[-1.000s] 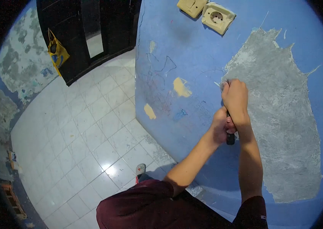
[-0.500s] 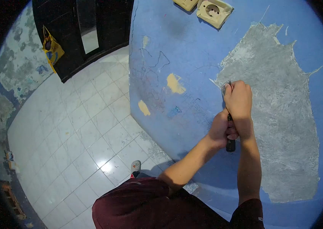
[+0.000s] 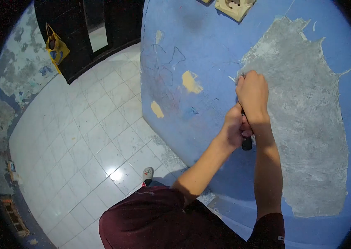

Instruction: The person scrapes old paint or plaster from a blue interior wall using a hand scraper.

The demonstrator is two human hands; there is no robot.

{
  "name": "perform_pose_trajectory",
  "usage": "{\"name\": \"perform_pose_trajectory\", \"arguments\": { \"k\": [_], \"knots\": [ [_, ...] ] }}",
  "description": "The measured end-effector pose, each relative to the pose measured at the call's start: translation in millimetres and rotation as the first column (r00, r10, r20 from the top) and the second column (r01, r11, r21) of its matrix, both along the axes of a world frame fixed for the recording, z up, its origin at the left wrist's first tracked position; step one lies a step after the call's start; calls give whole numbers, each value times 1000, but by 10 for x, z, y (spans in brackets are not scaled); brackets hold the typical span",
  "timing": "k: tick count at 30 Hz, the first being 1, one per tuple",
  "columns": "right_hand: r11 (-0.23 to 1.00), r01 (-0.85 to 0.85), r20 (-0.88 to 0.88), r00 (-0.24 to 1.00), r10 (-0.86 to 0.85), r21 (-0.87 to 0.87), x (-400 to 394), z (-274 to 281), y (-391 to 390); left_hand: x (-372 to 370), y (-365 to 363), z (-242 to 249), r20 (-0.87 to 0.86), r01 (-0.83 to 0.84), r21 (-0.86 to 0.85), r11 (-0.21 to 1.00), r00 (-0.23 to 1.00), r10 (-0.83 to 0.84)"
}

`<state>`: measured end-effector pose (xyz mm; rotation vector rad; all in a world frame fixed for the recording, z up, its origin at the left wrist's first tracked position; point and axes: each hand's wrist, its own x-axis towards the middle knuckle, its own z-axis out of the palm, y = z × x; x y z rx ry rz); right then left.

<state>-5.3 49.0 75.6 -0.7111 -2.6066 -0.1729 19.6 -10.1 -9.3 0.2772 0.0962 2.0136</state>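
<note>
Both of my hands are closed around one black-handled scraper, held upright against the blue wall. My left hand wraps the lower handle, whose butt sticks out below the fingers. Above it, my right hand grips the upper part and covers most of the blade. They work at the left edge of a grey bare patch, where the paint ends in a ragged, flaking line.
A cream wall socket sits above the patch. Cream spots and scribbles mark the wall at left. White floor tiles stretch toward a dark cabinet with a yellow bag. A shoe shows below.
Both hands and the scraper have moved up and slightly left along the patch edge. The view has tilted slightly, with the socket now higher in the picture.
</note>
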Motion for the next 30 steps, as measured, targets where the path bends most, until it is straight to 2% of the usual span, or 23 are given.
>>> {"name": "perform_pose_trajectory", "arguments": {
  "k": [2,3,5,6,8,12,14,17,21,23,27,29,30],
  "knots": [
    [999,34,8,999,-34,-28,87,-29,22,86,-123,157,-35,-37,-149,988,999,32],
    [999,23,4,1000,-23,-26,114,-46,58,89,-128,149,-40,-48,-147,988,998,43],
    [998,60,10,998,-60,-6,185,-98,146,122,-102,129,106,154,-142,978,985,-139],
    [998,65,15,998,-65,-8,147,-92,134,86,-52,87,110,159,-144,977,983,-144],
    [999,20,-28,999,-21,-26,55,-39,67,0,92,-14,18,79,-74,994,997,-78],
    [999,28,-6,1000,-28,-38,130,-1,68,108,74,112,35,17,-94,995,999,-14],
    [1000,19,-102,995,-20,-7,221,-59,140,139,-78,253,116,157,-294,943,985,-128],
    [1000,12,-105,994,-12,-5,217,-40,157,121,-4,170,85,185,-213,959,982,-170],
    [1000,-3,-89,996,2,-10,235,-72,231,183,100,131,75,157,-228,961,987,-143],
    [999,-20,-133,991,25,35,238,-80,206,203,52,209,97,75,-243,967,994,-53],
    [995,-12,-166,986,28,96,279,-2,189,214,-37,267,158,174,-167,971,976,-148],
    [1000,1,-76,997,-3,-26,191,39,160,151,-70,285,41,64,-154,986,997,-58],
    [1000,4,-74,997,-6,-28,182,63,136,139,-75,264,43,67,-156,985,997,-61]
  ]
}}
